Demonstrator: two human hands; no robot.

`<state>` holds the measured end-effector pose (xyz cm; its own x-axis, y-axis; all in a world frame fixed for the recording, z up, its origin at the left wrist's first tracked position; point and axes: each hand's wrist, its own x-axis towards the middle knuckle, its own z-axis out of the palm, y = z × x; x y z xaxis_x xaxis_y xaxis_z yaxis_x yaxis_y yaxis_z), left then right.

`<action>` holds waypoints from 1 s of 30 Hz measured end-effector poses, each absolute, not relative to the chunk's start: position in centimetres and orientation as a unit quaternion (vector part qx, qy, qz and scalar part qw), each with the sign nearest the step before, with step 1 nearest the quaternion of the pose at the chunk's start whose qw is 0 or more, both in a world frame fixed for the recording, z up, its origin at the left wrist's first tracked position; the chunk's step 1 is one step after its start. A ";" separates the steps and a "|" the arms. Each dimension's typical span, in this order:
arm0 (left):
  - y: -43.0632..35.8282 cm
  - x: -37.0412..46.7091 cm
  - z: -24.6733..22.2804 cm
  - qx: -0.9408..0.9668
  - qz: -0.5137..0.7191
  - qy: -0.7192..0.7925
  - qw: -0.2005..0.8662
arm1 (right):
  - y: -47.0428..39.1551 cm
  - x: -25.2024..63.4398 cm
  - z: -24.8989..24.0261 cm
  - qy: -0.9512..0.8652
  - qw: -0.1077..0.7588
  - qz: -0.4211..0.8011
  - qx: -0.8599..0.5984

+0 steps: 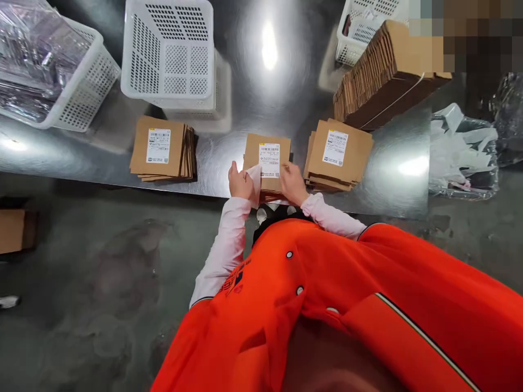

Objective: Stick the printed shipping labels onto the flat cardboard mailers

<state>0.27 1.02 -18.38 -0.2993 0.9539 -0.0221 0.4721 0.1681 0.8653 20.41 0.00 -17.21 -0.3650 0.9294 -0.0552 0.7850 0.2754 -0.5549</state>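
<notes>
My left hand (242, 184) is closed on a thin white paper sheet (255, 178), which hangs over the left side of the middle cardboard stack (254, 146). A printed white label (269, 158) lies on the top piece of that stack. My right hand (292, 182) is at the stack's right edge, close to the label, with its fingers curled together; what they pinch, if anything, is hidden. Flat brown cardboard pieces with labels on top form a left stack (139, 147) and a right stack (355, 152) to either side.
A white plastic basket (209, 54) stands at the back, another basket (87, 76) with clear plastic packs at far left. A strapped bundle of folded cardboard (368, 76) leans at back right. Right of the metal table (261, 103), a clear bag (461, 158) holds white strips.
</notes>
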 end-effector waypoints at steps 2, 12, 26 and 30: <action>2.2 1.0 -18.8 0.498 0.366 0.708 0.342 | -0.6 21.2 -17.0 -0.699 0.135 0.253 -0.655; -2.7 4.0 -11.7 0.552 0.561 0.527 0.321 | -0.7 29.4 -14.3 -0.611 0.369 0.310 -0.627; -3.8 0.2 -8.7 0.475 0.623 0.571 0.244 | 0.8 21.8 -10.3 -0.698 0.189 0.645 -0.245; -5.0 -5.1 -7.6 0.463 0.542 0.688 0.140 | -0.4 19.3 -10.6 -0.580 0.130 0.759 -0.267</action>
<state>-5.12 -5.02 -7.58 -0.5323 0.7880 0.3093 0.4854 -0.0152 0.8741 19.31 -0.45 -10.57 -0.8233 0.5073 -0.2547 0.1122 -0.2944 -0.9491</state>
